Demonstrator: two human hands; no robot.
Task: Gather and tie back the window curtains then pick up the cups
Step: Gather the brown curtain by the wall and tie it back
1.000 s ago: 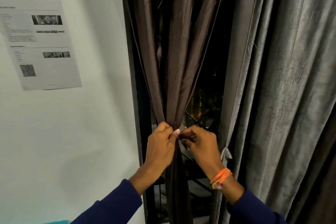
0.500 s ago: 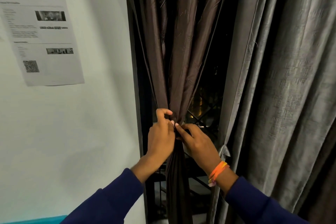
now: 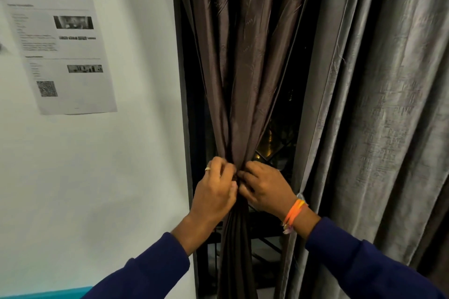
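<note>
A white wall (image 3: 97, 177) took up the left side of the view and carried a printed paper sheet (image 3: 60, 54), stuck flat and slightly tilted, with small grey photos, lines of text too blurred to read and a QR code near its lower left. A teal strip (image 3: 46, 295) ran along the wall's bottom edge. The wall ended at the dark window frame (image 3: 183, 104) just right of it

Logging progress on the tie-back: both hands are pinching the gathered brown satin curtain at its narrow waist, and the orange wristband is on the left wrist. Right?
Not quite. The head view shows the orange wristband on the right wrist. The left hand and right hand do both pinch the gathered brown satin curtain at its waist.
</note>
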